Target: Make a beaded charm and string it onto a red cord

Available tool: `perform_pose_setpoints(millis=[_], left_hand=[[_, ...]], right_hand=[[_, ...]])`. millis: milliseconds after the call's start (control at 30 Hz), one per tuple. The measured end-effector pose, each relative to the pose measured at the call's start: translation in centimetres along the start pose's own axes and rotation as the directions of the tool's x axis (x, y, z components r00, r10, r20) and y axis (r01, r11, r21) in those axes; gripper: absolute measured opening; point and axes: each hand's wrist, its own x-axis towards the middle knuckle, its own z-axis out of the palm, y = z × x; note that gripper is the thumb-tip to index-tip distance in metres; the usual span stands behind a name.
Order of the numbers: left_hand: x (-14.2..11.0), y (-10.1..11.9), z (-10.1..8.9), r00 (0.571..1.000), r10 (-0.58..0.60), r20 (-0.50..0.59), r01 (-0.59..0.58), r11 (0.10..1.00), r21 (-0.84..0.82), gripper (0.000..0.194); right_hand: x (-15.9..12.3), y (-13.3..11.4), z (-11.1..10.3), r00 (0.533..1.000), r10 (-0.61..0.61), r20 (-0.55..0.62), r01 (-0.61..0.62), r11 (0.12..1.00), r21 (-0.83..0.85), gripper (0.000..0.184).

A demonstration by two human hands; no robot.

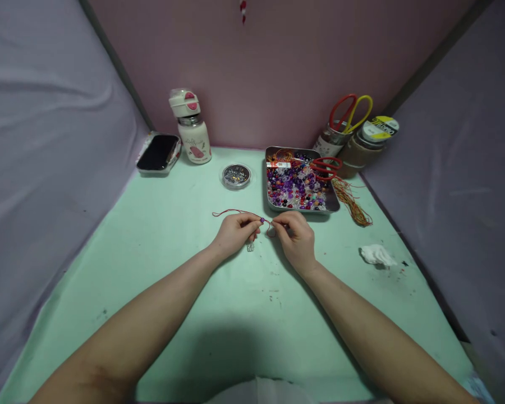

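Note:
A small purple bead (262, 220) is pinched at the fingertips of my left hand (238, 231). Red cord (231, 211) runs out from that hand to the left in a thin loop and also shows between the two hands. My right hand (295, 235) is closed, thumb against forefinger, on the cord's other side, close to the bead. Under my left fingers sits a small cluster of clear beads (250, 247); whether it hangs from the cord or lies on the table I cannot tell.
Behind my hands stands a metal tray (336, 206) of mixed beads, with red-handled scissors (329, 168) across it. Nearby are a round clear case (236, 176), a bottle (194, 140), a phone (159, 152), jars (362, 151), cord strands (356, 207) and crumpled tissue (377, 255).

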Motion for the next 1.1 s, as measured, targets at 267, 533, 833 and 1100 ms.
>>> perform_pose_setpoints(millis=[267, 533, 833, 1100], left_hand=[[-0.04, 0.4, 0.16, 1.0, 0.006, 0.007, -0.007, 0.999, 0.039, 0.023], [-0.15, 0.4, 0.26, 1.0, 0.022, -0.001, -0.022, 0.998, 0.057, 0.022], [-0.25, 0.66, 0.26, 1.0, 0.02, -0.006, -0.02, 0.998, 0.067, 0.021], [-0.26, 0.43, 0.22, 1.0, 0.025, -0.002, -0.025, 0.998, 0.061, 0.022]], right_hand=[[-0.19, -0.03, 0.16, 0.992, -0.128, 0.016, 0.129, 0.988, -0.084, 0.006], [-0.25, 0.09, 0.21, 0.99, -0.13, 0.046, 0.135, 0.985, -0.109, 0.009], [-0.38, 0.22, 0.29, 0.99, -0.135, 0.04, 0.139, 0.984, -0.11, 0.006], [-0.37, 0.14, 0.2, 0.991, -0.117, 0.064, 0.123, 0.987, -0.099, 0.007]])
